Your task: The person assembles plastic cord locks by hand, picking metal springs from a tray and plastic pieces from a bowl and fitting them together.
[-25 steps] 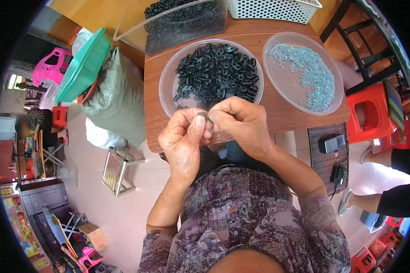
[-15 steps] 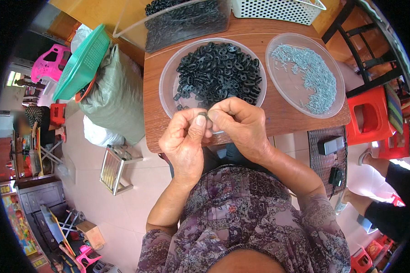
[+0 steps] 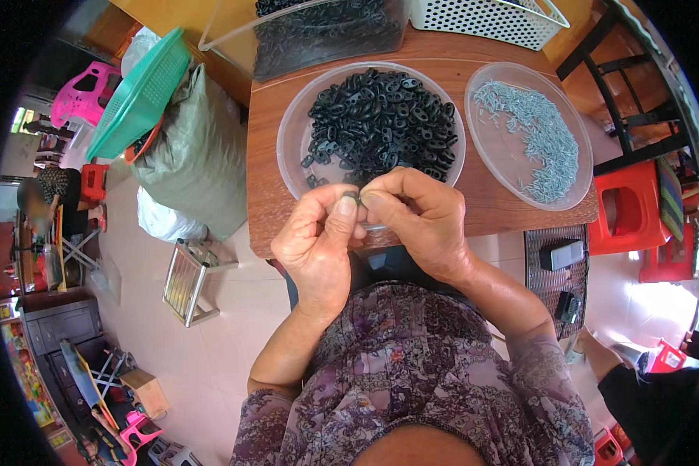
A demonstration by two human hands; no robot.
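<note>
Just past the table's near edge, in front of the round tub, my two hands meet at the fingertips. My left hand (image 3: 316, 252) pinches a small dark oval piece (image 3: 352, 195) between thumb and forefinger. Pressed against that piece from the right, my right hand (image 3: 426, 224) is closed in a pinch; whatever its fingertips hold is hidden. Behind them stands a clear round tub (image 3: 289, 147) heaped with black oval plastic pieces (image 3: 388, 116) with holes. To its right, a shallow clear round tray (image 3: 499, 167) carries a spread of small silvery pins (image 3: 547, 136).
A clear bin (image 3: 326, 39) of black pieces and a white perforated basket (image 3: 485, 25) line the brown table's (image 3: 268, 186) far side. Left stand a bulging sack (image 3: 198, 155), a green basket (image 3: 136, 101) and a metal stool (image 3: 190, 283). Red stools (image 3: 625, 210) and another person's leg (image 3: 598, 357) are right.
My hands keep the same pinch, with the right fingers shifted only slightly. The view has moved a little, and the other person's legs at the right have changed position.
</note>
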